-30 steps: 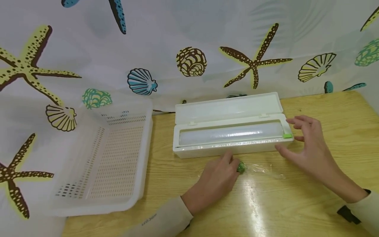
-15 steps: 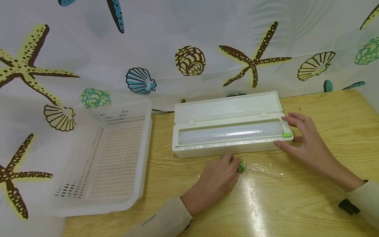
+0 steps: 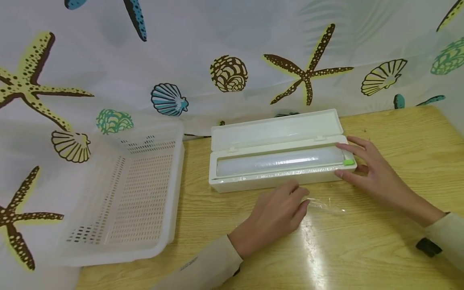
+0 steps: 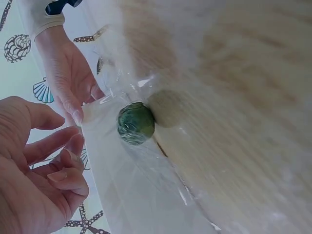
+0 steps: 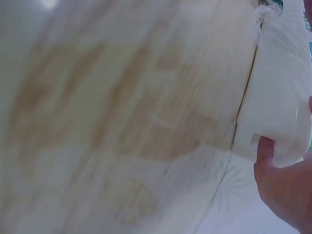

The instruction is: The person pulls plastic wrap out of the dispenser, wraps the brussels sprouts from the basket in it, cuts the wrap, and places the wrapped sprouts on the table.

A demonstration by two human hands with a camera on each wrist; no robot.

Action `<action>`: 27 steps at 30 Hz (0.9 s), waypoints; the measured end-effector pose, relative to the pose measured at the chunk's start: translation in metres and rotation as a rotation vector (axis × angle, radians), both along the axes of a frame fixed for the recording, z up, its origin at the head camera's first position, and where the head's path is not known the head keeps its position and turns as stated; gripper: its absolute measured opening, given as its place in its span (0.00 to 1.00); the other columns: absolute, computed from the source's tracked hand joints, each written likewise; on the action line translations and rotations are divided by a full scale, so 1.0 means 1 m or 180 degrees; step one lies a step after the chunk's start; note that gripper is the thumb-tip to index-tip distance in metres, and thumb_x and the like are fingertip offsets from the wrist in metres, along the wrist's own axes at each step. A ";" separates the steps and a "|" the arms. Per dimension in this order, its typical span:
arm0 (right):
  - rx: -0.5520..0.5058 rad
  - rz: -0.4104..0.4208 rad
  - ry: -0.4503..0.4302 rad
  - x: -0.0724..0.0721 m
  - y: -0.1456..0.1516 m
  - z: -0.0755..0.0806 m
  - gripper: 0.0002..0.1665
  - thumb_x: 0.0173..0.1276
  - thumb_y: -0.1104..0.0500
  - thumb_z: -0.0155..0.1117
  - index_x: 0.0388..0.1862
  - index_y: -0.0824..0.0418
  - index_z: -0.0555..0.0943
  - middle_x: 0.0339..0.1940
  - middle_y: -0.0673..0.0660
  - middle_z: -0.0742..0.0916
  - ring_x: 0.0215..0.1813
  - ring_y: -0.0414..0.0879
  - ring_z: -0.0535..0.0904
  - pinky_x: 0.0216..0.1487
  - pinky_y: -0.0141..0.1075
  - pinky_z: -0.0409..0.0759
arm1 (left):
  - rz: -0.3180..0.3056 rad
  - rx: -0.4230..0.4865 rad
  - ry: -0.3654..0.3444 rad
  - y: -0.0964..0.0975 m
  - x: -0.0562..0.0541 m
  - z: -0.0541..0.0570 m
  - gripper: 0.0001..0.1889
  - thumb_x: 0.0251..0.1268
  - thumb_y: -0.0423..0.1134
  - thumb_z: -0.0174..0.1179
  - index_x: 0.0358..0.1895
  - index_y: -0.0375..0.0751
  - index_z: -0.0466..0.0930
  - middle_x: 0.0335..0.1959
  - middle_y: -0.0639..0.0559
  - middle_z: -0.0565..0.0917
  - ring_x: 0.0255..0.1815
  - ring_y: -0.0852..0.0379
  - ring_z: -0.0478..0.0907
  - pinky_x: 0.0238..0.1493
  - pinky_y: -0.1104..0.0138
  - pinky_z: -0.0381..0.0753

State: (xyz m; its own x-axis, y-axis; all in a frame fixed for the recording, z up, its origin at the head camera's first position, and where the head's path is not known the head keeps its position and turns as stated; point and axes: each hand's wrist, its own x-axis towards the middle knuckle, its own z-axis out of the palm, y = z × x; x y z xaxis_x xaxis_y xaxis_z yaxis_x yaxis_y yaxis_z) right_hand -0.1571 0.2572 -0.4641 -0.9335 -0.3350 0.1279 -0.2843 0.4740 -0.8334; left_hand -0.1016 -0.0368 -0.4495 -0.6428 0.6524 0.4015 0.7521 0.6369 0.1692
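Observation:
A white cling film dispenser box [image 3: 250, 185] stands on the table with its lid [image 3: 275, 128] raised and a film roll [image 3: 279, 158] inside. My right hand [image 3: 380, 181] holds its right end, thumb [image 5: 265, 151] on the front wall and fingertips over the top. In front of the box my left hand [image 3: 273, 217] hovers with loosely curled fingers, holding nothing. A small round green vegetable like a Brussels sprout [image 4: 136, 123], covered in clear film, sits against the box front; the left hand hides it in the head view. Loose film [image 3: 326, 206] trails rightward from it.
On the left stands a white perforated plastic basket [image 3: 170, 193]. A green slider [image 3: 349, 162] sits at the right end of the box's front edge. Behind the wooden table [image 3: 362, 257] hangs a curtain [image 3: 253, 32] printed with shells and starfish.
My left hand has let go of the green vegetable and lifted slightly up and right over it. The right hand has closed in from beside the box's right end and taken hold of it.

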 end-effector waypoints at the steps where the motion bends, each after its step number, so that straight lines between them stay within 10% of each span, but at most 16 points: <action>1: -0.0008 0.0009 -0.0010 0.000 0.000 -0.001 0.41 0.77 0.61 0.76 0.84 0.57 0.71 0.88 0.64 0.56 0.79 0.68 0.62 0.57 0.15 0.71 | -0.0002 0.0026 0.0059 0.003 -0.001 0.002 0.06 0.79 0.38 0.66 0.49 0.41 0.89 0.35 0.53 0.79 0.24 0.64 0.69 0.18 0.76 0.59; 10: 0.0028 0.0087 0.0109 -0.001 0.000 -0.004 0.36 0.79 0.60 0.73 0.82 0.56 0.75 0.88 0.65 0.55 0.69 0.63 0.74 0.55 0.17 0.74 | -0.0012 0.0311 0.0040 0.025 -0.024 0.020 0.08 0.76 0.38 0.70 0.50 0.39 0.90 0.39 0.52 0.86 0.35 0.58 0.81 0.37 0.71 0.80; 27: -0.0095 0.0146 0.0096 -0.003 0.005 -0.007 0.35 0.78 0.66 0.72 0.81 0.58 0.76 0.88 0.65 0.56 0.80 0.68 0.62 0.56 0.17 0.73 | 0.0171 0.0167 -0.0449 0.070 -0.060 0.022 0.13 0.81 0.43 0.67 0.58 0.40 0.88 0.42 0.55 0.83 0.43 0.61 0.77 0.39 0.78 0.74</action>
State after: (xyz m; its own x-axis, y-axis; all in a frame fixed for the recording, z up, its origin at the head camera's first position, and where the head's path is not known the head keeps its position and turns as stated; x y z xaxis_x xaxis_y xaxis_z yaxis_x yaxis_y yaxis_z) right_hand -0.1603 0.2620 -0.4713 -0.9128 -0.3729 0.1663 -0.3304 0.4350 -0.8376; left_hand -0.1619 0.0334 -0.4277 -0.7287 0.5960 0.3373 0.6835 0.6633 0.3048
